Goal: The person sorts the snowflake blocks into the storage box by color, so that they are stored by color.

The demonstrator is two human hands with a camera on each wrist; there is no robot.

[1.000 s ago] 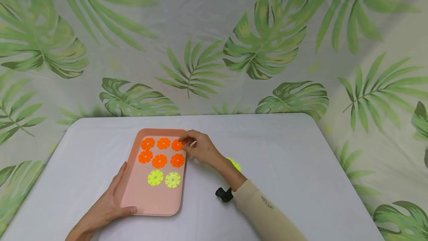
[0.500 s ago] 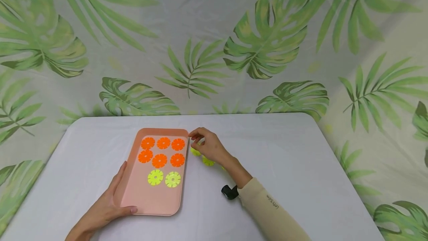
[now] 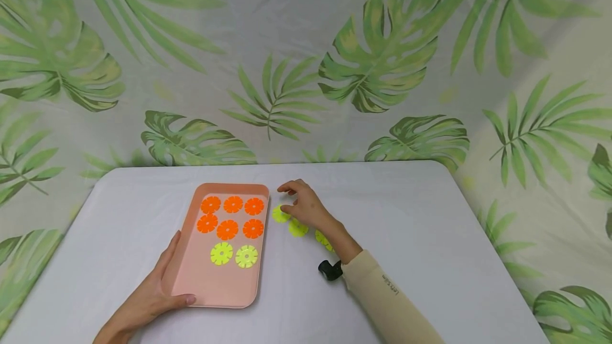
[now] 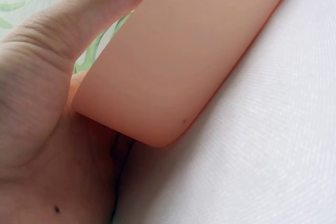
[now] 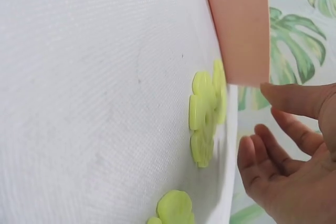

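Note:
A pink tray (image 3: 201, 280) stands on the table's left half. Inside lie several orange notched plastic discs (image 3: 227, 230) in two rows, with two yellow-green ones (image 3: 222, 254) in front of them. My left hand (image 3: 153, 291) grips the tray's near-left corner, thumb on the front rim and fingers along the side; the left wrist view has the tray wall (image 4: 173, 61) against the palm. My right hand (image 3: 306, 203), fingers loosely bent and holding nothing, hovers right of the tray. Beneath it are loose yellow-green discs (image 3: 298, 228), seen edge-on as flower-shaped pieces (image 5: 205, 119) in the right wrist view.
A white cloth covers the table (image 3: 406, 259), whose far edge meets a leaf-patterned curtain (image 3: 296, 94). A black wrist camera (image 3: 330, 270) sits under my right wrist. Another yellow-green disc (image 3: 323, 240) is partly covered by the right forearm.
My right hand has drawn back rightward from the orange disc at the tray's far-right corner, and its fingers have spread over the loose yellow-green discs. The left hand and tray stay put.

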